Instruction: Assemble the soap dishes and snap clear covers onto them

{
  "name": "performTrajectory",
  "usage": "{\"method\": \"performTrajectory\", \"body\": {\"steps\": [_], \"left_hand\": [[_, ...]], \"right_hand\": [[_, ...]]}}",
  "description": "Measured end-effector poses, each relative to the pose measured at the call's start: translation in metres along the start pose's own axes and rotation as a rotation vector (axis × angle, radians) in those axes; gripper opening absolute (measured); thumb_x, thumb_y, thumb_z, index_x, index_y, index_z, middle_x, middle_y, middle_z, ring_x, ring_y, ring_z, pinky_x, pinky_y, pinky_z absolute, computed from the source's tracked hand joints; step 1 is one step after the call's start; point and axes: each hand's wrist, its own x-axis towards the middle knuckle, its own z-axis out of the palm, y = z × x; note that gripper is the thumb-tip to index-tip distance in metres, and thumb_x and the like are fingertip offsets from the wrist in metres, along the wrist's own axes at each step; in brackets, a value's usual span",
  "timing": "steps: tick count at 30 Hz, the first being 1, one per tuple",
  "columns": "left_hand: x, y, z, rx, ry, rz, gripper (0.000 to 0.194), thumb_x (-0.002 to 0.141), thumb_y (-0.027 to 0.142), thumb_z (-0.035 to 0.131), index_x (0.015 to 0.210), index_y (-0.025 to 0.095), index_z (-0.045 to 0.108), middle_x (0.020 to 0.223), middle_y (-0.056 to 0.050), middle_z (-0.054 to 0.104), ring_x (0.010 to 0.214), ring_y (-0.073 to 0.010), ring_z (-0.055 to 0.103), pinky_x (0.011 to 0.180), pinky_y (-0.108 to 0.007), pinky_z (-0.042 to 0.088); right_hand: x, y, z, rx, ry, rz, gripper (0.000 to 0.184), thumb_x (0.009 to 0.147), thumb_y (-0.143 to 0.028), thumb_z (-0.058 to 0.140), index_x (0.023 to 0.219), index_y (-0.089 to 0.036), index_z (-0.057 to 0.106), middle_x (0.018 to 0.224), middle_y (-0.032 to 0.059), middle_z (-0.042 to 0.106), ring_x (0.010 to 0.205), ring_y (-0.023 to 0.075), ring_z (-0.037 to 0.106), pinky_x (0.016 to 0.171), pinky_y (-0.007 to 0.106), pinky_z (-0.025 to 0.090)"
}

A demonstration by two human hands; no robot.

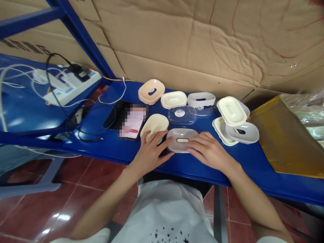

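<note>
A greyish oval soap dish [177, 146] with a slot in its middle lies on the blue table in front of me; something cream shows through the slot. The thumb and index finger of my left hand [149, 152] hold its left end, while the other fingers reach over a cream oval tray [155, 121]. At the right end, the bent fingers of my right hand [211, 150] grip the rim. Just behind the dish is a clear lid [182, 118] with a round white label.
Behind stand a peach soap dish [146, 96], a cream tray [174, 100] and a white soap dish [210, 99]. More trays and a grey dish [249, 132] are stacked at right, beside a yellowish plastic-covered box [286, 141]. A phone [134, 121], cables and a power strip [76, 89] are at left.
</note>
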Motion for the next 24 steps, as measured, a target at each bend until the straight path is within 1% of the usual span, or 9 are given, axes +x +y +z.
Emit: {"method": "performTrajectory", "body": {"steps": [4, 7, 9, 11, 14, 17, 20, 22, 24], "left_hand": [[0.0, 0.0, -0.002, -0.045, -0.025, 0.001, 0.04, 0.105, 0.041, 0.074, 0.141, 0.025, 0.069, 0.153, -0.016, 0.067, 0.139, -0.0355, 0.065, 0.128, -0.064, 0.029], [-0.001, 0.0, -0.003, -0.076, -0.033, 0.004, 0.04, 0.103, 0.043, 0.076, 0.138, 0.024, 0.07, 0.154, -0.018, 0.066, 0.141, -0.0366, 0.063, 0.129, -0.066, 0.028], [-0.002, 0.0, -0.004, -0.099, -0.029, 0.014, 0.039, 0.103, 0.045, 0.076, 0.135, 0.024, 0.071, 0.154, -0.018, 0.065, 0.142, -0.0362, 0.063, 0.13, -0.066, 0.025], [-0.002, 0.001, -0.004, -0.119, -0.029, 0.023, 0.038, 0.103, 0.046, 0.075, 0.133, 0.023, 0.07, 0.156, -0.018, 0.064, 0.143, -0.0352, 0.062, 0.132, -0.065, 0.022], [-0.003, 0.001, -0.006, -0.135, -0.034, 0.026, 0.037, 0.104, 0.046, 0.073, 0.133, 0.023, 0.068, 0.158, -0.019, 0.063, 0.145, -0.0339, 0.061, 0.135, -0.064, 0.016], [-0.003, 0.001, -0.006, -0.141, -0.044, 0.016, 0.037, 0.105, 0.046, 0.072, 0.134, 0.024, 0.067, 0.158, -0.018, 0.063, 0.145, -0.0334, 0.062, 0.137, -0.064, 0.011], [-0.003, 0.001, -0.006, -0.154, -0.054, -0.004, 0.045, 0.105, 0.046, 0.072, 0.144, 0.025, 0.061, 0.16, -0.017, 0.062, 0.146, -0.0331, 0.062, 0.138, -0.063, 0.006], [-0.003, 0.0, -0.005, -0.174, -0.058, -0.023, 0.057, 0.104, 0.045, 0.074, 0.153, 0.024, 0.054, 0.16, -0.017, 0.062, 0.147, -0.0331, 0.061, 0.138, -0.062, 0.006], [-0.002, 0.0, -0.004, -0.197, -0.06, -0.058, 0.068, 0.102, 0.045, 0.076, 0.16, 0.024, 0.047, 0.159, -0.017, 0.063, 0.147, -0.0334, 0.061, 0.138, -0.061, 0.009]], "right_hand": [[0.004, 0.026, -0.005, -0.072, 0.113, 0.115, 0.035, 0.113, -0.018, 0.049, 0.142, -0.022, 0.068, 0.141, 0.0119, 0.076, 0.132, 0.0289, 0.07, 0.11, 0.048, 0.051], [0.015, 0.048, 0.001, -0.187, 0.052, 0.179, 0.047, 0.114, -0.019, 0.044, 0.16, -0.022, 0.054, 0.166, 0.0144, 0.058, 0.155, 0.0316, 0.054, 0.124, 0.056, 0.043], [0.026, 0.06, 0.01, -0.228, -0.02, 0.155, 0.051, 0.114, -0.024, 0.046, 0.165, -0.021, 0.048, 0.173, 0.0151, 0.049, 0.163, 0.0331, 0.044, 0.13, 0.061, 0.036], [0.037, 0.07, 0.019, -0.25, -0.067, 0.13, 0.055, 0.113, -0.032, 0.054, 0.165, -0.02, 0.048, 0.175, 0.0169, 0.045, 0.165, 0.0369, 0.038, 0.132, 0.065, 0.032], [0.049, 0.08, 0.026, -0.287, -0.073, 0.113, 0.054, 0.107, -0.038, 0.066, 0.157, -0.018, 0.058, 0.166, 0.0206, 0.056, 0.161, 0.042, 0.044, 0.129, 0.068, 0.035], [0.05, 0.08, 0.022, -0.3, -0.026, 0.067, 0.043, 0.11, -0.037, 0.063, 0.148, -0.017, 0.065, 0.153, 0.0205, 0.067, 0.151, 0.0393, 0.057, 0.123, 0.063, 0.045], [0.035, 0.068, 0.01, -0.23, 0.073, 0.067, 0.04, 0.112, -0.037, 0.06, 0.148, -0.02, 0.065, 0.145, 0.0174, 0.074, 0.137, 0.0344, 0.07, 0.112, 0.053, 0.056], [0.019, 0.055, 0.002, -0.131, 0.137, 0.107, 0.038, 0.112, -0.033, 0.06, 0.149, -0.023, 0.064, 0.138, 0.0137, 0.078, 0.125, 0.0305, 0.076, 0.106, 0.049, 0.059], [0.003, 0.043, -0.005, -0.024, 0.144, 0.139, 0.037, 0.112, -0.03, 0.06, 0.149, -0.026, 0.063, 0.134, 0.0112, 0.079, 0.121, 0.0284, 0.077, 0.103, 0.047, 0.061]]}}
